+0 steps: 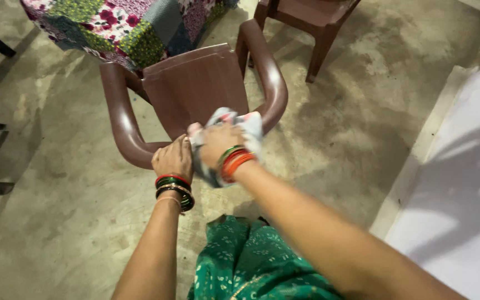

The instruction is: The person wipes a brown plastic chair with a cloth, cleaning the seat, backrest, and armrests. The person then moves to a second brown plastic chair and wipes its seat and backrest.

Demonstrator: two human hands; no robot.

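A crumpled pale cloth with red and blue print (234,125), bunched with no clear long axis, sits on the front edge of the brown plastic armchair (195,83). The right hand (218,141) is closed around it; the left hand (173,160) is curled on the chair's edge beside it.

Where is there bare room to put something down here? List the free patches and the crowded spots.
Free: the chair seat beyond both hands, between the armrests; the concrete floor left of the chair; the floor between it and the second chair. Crowded: the near chair edge, where the left hand rests and the right hand grips a cloth.
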